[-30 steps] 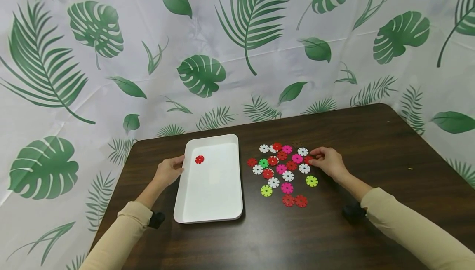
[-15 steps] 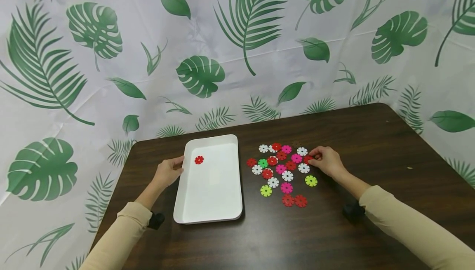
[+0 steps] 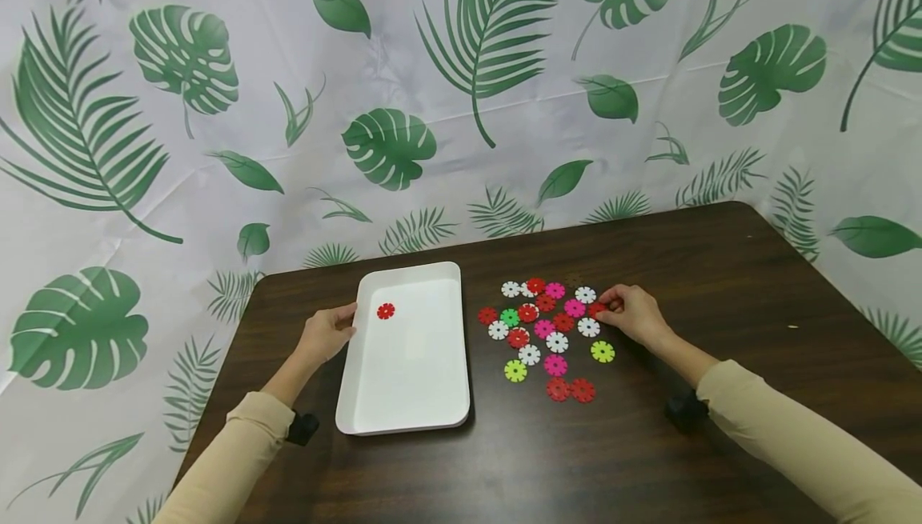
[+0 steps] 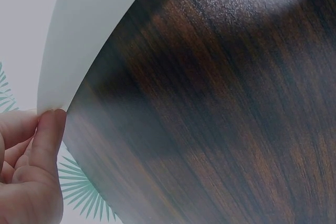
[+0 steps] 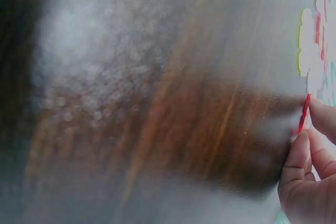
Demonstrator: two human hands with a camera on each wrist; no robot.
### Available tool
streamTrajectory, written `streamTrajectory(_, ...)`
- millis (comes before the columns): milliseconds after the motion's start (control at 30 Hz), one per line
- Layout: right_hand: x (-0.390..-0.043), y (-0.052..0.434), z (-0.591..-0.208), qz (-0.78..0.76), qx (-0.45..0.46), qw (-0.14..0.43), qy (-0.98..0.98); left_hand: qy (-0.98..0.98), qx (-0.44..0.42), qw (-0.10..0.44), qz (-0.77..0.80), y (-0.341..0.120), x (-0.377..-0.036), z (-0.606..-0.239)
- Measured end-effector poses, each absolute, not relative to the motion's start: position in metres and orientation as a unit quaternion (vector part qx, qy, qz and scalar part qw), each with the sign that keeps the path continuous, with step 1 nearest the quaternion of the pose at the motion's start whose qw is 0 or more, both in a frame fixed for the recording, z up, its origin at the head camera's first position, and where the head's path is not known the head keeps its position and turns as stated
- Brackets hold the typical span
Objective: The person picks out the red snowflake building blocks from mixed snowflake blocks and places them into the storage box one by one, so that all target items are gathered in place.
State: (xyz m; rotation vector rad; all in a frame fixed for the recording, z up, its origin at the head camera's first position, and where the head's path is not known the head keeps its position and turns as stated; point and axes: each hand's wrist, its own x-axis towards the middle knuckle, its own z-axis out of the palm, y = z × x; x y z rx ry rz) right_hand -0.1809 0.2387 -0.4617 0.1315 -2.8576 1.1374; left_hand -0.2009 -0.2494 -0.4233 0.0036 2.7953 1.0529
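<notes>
My left hand [image 3: 326, 335] pinches the left rim of a white tray [image 3: 410, 420], thumb and fingers on its edge; the left wrist view shows that grip on the tray wall [image 4: 79, 51] close up. One red notched disc [image 3: 386, 311] lies in the upper left of the tray. At the right side of a spread of discs, my right hand [image 3: 634, 316] pinches a red notched disc [image 5: 304, 113] between thumb and fingers. White discs [image 3: 588, 327] and a yellow disc [image 3: 603, 351] lie close to that hand.
Between tray and right hand lie several flat notched discs, among them a green disc [image 3: 509, 317], pink discs [image 3: 555, 365] and red discs [image 3: 583, 390], some overlapping. A brown disc [image 3: 573, 278] blends into the dark wooden table [image 3: 547, 468]. A leaf-patterned cloth [image 3: 446, 68] hangs behind.
Both hands hold nearly the same places as before. The head view has shifted very slightly; the tray and the discs show no visible movement of their own.
</notes>
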Motion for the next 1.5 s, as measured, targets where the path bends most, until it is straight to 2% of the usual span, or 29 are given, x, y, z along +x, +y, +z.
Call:
streamTrajectory(433,-0.1862,0.2397,-0.4622,0.35,0.057,0.039,-0.934,0.934,-0.001,0.075,0.349,-0.2507,-0.2017,-0.4228)
streamTrajectory(633,-0.1852,0.2395,-0.4597,0.352,0.051,0.027,-0.934,0.935,0.002,0.075,0.346,-0.2507,-0.2015,-0.4223)
streamTrajectory(1500,-0.1826,0.2386,-0.4611,0.375,0.005,0.035,-0.927,0.935,0.001,0.073,0.347,-0.2498,-0.2003,-0.4234)
